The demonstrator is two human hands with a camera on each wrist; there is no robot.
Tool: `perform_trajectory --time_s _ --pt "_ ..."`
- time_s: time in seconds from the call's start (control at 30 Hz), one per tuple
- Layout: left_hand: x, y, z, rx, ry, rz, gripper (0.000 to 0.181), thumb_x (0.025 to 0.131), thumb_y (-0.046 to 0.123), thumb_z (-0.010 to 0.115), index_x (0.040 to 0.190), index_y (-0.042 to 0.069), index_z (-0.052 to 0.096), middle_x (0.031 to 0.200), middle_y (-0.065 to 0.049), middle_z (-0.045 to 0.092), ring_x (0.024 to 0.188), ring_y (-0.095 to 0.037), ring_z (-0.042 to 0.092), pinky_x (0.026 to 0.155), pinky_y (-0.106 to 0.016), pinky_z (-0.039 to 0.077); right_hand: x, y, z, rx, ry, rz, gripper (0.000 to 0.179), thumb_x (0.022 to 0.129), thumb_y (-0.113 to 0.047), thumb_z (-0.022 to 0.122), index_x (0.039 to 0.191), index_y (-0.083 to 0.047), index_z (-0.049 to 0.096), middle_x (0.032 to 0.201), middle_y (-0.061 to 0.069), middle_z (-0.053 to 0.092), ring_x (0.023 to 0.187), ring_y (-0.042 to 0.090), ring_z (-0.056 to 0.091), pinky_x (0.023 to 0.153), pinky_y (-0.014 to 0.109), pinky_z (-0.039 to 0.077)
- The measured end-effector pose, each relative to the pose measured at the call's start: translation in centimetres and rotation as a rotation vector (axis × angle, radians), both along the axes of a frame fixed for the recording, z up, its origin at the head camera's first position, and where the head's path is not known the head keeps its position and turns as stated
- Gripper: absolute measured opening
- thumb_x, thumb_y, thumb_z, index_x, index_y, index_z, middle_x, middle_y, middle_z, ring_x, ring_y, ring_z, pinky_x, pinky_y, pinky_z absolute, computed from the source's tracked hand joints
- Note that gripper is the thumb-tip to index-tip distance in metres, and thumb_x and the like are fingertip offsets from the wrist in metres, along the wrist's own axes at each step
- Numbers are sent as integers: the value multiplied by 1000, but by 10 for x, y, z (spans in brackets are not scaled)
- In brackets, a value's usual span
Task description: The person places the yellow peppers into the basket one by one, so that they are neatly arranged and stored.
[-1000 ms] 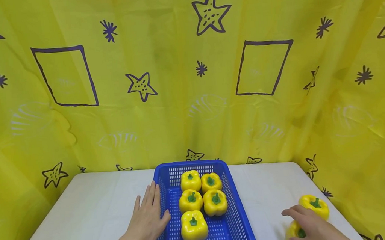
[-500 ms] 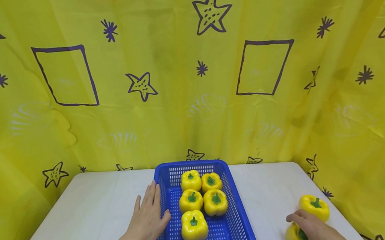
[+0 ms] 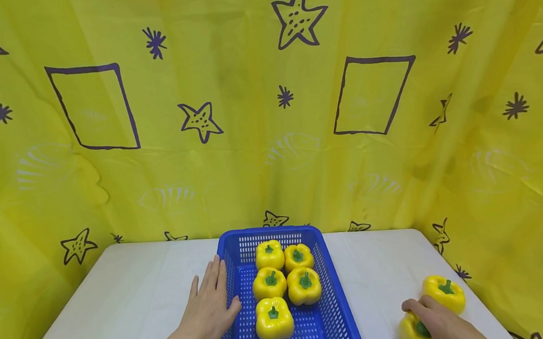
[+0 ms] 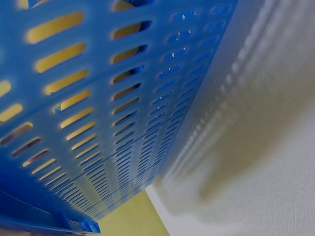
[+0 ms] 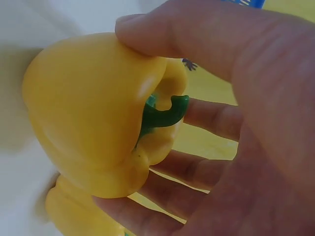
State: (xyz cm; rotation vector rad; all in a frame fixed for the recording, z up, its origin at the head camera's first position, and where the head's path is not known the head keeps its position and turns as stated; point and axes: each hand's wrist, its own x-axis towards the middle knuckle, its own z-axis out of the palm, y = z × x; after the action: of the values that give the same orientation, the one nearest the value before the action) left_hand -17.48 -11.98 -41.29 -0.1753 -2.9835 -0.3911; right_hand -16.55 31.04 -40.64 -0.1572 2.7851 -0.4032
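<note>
In the head view my left hand (image 3: 208, 310) lies along the left side of a blue plastic basket (image 3: 336, 297), fingers straight and thumb over the rim. The left wrist view shows the basket's slotted outer wall (image 4: 123, 103) close up. My right hand (image 3: 444, 323) grips a yellow bell pepper (image 3: 410, 331) on the table at the right. In the right wrist view the thumb presses one side of this bell pepper (image 5: 93, 113) and the fingers reach round the other, with the green stem facing the palm. Several yellow bell peppers (image 3: 274, 321) stand stem-up inside the basket.
Another yellow bell pepper (image 3: 445, 291) stands just beyond my right hand, close to the table's right edge. The table has a white cover (image 3: 137, 292). A yellow curtain (image 3: 252, 171) with drawn stars hangs behind and on both sides.
My right hand has closed its fingers round the near bell pepper, which has shifted slightly to the left. My left hand and the basket have stayed in place.
</note>
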Motion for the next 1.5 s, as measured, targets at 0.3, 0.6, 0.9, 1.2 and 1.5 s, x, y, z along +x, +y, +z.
perform_trajectory --time_s 0.3,0.6,0.9,1.2,1.5 --pt "-1 0 0 4 -5 2 77 85 45 45 142 1 18 151 -14 9 138 -32 13 107 -59 12 1 -7 10 32 146 100 59 57 -30 79 109 -17 54 95 1 50 78 11 47 68 29 47" --pt "-1 0 0 3 4 -1 78 85 45 45 142 1 18 151 -15 10 138 -32 14 106 -59 13 2 -19 27 22 281 211 55 62 -30 74 112 -20 53 97 -4 51 76 2 45 62 19 44" --pt "-1 0 0 2 -6 1 78 85 45 45 142 1 17 151 -14 9 138 -32 13 107 -59 12 -2 -35 45 11 271 169 53 63 -32 74 111 -24 53 99 -6 51 77 5 46 67 23 48" --pt "-1 0 0 0 -7 2 79 84 46 46 143 1 17 151 -14 8 138 -32 14 107 -59 12 -2 -44 56 9 434 267 51 65 -27 73 112 -25 53 98 -9 49 73 0 44 60 15 45" --pt "-2 0 -1 -1 -3 1 79 84 46 46 142 1 18 151 -15 9 138 -32 14 107 -59 12 -1 -57 67 -8 586 303 48 65 -27 73 108 -31 53 96 -18 47 70 -2 43 56 13 39"
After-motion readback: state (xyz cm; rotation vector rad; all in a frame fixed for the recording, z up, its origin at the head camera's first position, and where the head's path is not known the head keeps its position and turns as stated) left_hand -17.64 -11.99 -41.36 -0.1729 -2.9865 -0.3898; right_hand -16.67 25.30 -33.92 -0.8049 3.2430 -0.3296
